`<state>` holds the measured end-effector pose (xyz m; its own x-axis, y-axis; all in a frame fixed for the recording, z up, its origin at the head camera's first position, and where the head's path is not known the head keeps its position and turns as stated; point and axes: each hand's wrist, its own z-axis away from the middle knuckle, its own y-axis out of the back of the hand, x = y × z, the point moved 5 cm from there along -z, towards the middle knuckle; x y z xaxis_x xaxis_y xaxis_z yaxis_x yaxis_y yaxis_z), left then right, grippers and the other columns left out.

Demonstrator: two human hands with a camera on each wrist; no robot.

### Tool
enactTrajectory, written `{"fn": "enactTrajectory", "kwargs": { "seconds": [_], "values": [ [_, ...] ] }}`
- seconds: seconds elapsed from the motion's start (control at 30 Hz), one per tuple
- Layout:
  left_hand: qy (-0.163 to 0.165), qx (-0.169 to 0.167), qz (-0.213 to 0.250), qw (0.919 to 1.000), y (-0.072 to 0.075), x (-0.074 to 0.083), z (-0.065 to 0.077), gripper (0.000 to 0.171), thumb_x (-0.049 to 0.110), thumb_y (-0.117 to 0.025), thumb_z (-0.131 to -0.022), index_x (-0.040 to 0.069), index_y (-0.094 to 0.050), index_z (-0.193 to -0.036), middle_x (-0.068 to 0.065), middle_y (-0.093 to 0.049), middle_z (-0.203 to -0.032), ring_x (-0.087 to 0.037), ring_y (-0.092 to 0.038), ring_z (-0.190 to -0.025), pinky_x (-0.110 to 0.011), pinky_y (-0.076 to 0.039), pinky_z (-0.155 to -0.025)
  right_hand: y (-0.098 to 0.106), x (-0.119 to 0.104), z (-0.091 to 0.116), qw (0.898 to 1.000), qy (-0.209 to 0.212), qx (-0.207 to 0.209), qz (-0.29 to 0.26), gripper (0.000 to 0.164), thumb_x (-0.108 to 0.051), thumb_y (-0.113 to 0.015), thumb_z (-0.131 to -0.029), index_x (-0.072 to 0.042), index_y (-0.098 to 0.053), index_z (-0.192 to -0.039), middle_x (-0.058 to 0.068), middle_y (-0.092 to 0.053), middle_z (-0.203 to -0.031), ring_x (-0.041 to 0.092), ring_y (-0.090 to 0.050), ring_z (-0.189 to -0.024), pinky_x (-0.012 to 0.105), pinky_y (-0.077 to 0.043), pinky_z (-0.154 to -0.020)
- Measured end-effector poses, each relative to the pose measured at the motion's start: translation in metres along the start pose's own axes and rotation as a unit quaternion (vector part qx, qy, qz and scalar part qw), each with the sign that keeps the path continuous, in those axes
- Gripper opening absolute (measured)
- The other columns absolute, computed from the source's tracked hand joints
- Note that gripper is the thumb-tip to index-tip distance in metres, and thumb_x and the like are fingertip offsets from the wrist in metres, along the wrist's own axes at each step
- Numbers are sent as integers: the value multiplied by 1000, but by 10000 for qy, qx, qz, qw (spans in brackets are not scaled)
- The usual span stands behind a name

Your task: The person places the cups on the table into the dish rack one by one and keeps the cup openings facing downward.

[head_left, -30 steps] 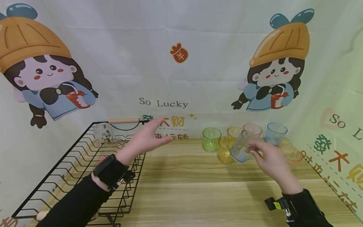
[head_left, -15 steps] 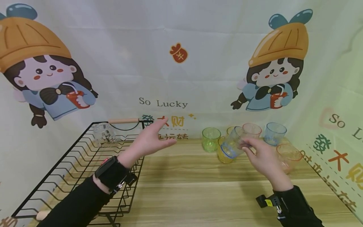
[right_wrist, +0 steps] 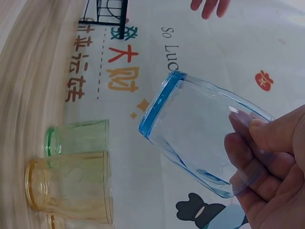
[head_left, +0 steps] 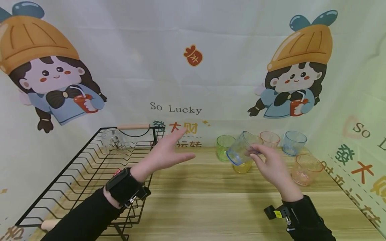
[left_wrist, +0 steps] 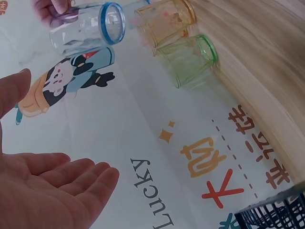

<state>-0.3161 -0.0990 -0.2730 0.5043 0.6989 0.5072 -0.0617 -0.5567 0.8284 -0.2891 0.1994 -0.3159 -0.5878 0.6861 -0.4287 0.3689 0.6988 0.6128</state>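
Note:
A clear blue-tinted glass (head_left: 241, 149) tilts in the air, its thick blue base toward the lower left. My right hand (head_left: 271, 167) pinches it near the rim, fingers and thumb on its wall in the right wrist view (right_wrist: 276, 162). My left hand (head_left: 164, 150) hovers above the right edge of the black wire rack (head_left: 139, 211), fingers stretched out and thumb apart, holding nothing. Behind and below the held glass stand a green glass (head_left: 223, 147) and a yellow glass (head_left: 242, 166); a second yellow one is mostly hidden in the head view.
A pink-red glass (head_left: 269, 139), another blue glass (head_left: 294, 143) and an orange-red glass (head_left: 306, 170) stand to the right on the wooden table (head_left: 217, 211). A clear glass (head_left: 113, 140) lies in the rack's far left corner. A printed cloth (head_left: 229, 83) hangs behind.
My right hand has carried the blue glass leftward and slightly up, from in front of the pink-red glass to over the yellow ones. My left hand has drifted slightly right, fingers still spread.

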Motion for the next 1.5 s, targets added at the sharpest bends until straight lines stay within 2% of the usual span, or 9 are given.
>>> {"fn": "enactTrajectory", "kwargs": {
  "seconds": [0.23, 0.4, 0.5, 0.7, 0.87, 0.97, 1.17, 1.27, 1.5],
  "values": [
    [-7, 15, 157, 9999, -8, 4, 1, 93, 42, -76, -85, 9, -27, -157, -11, -30, -159, -32, -30, -144, -51, -26, -116, -3, -7, -3, 9991, -99, 154, -390, 19, 9, -67, -88, 3, -68, -107, 11, -73, -93, 32, -68, -92, 49, -54, -84],
    [-131, 65, 280, 9995, -10, 11, 0, 94, 44, -77, -85, 10, -27, -157, -10, -31, -159, -32, -30, -144, -50, -25, -117, -3, -13, -6, 9965, -60, 402, -725, 21, 11, -65, -89, 3, -68, -108, 10, -74, -96, 28, -68, -93, 19, -51, -85],
    [-206, 46, 349, 9992, -12, 16, -1, 95, 43, -77, -84, 10, -26, -157, -10, -30, -159, -32, -30, -144, -50, -25, -117, -4, -18, -7, 9936, -78, 493, -1017, 22, 11, -64, -90, 4, -67, -111, 12, -73, -98, 29, -67, -95, 9, -45, -87],
    [-264, 38, 383, 9989, -14, 23, -2, 95, 42, -77, -84, 9, -26, -157, -10, -30, -159, -32, -30, -144, -50, -25, -117, -4, -26, -10, 9857, -376, 575, -1536, 20, 4, -62, -95, 2, -68, -114, 11, -73, -101, 21, -66, -100, 11, -48, -86],
    [-234, 55, 448, 9987, -15, 28, -2, 95, 43, -77, -85, 11, -25, -158, -9, -29, -160, -31, -29, -144, -51, -25, -117, -5, -33, -12, 9776, -327, 753, -1937, 20, 6, -61, -94, 3, -67, -112, 13, -72, -101, 8, -64, -99, 14, -51, -85],
    [-206, 103, 526, 9984, -14, 31, -3, 95, 44, -77, -84, 13, -25, -158, -9, -30, -159, -31, -34, -142, -51, -30, -114, -6, -38, -13, 9727, -192, 861, -2148, 19, 9, -61, -93, 5, -67, -110, 15, -72, -100, 4, -63, -98, 15, -50, -87],
    [-276, 243, 705, 9968, -14, 37, -5, 95, 42, -78, -84, 13, -26, -158, -12, -35, -156, -34, -47, -132, -53, -42, -105, -9, -45, -14, 9595, -31, 950, -2652, 18, 13, -59, -92, 10, -65, -109, 20, -69, -98, 6, -64, -98, 18, -50, -92],
    [-295, 309, 800, 9959, -14, 39, -6, 96, 40, -80, -83, 13, -26, -158, -12, -36, -156, -33, -47, -131, -52, -44, -104, -9, -46, -15, 9539, -128, 941, -2847, 18, 13, -58, -92, 11, -63, -110, 16, -69, -100, 7, -65, -99, 20, -50, -94],
    [-237, 398, 1056, 9933, -15, 43, -6, 99, 40, -82, -80, 17, -26, -158, -9, -36, -156, -32, -49, -130, -51, -46, -102, -10, -46, -15, 9395, -655, 889, -3242, 18, 8, -56, -96, 10, -60, -113, -5, -71, -102, 10, -66, -100, 24, -52, -94]
  ]
}}
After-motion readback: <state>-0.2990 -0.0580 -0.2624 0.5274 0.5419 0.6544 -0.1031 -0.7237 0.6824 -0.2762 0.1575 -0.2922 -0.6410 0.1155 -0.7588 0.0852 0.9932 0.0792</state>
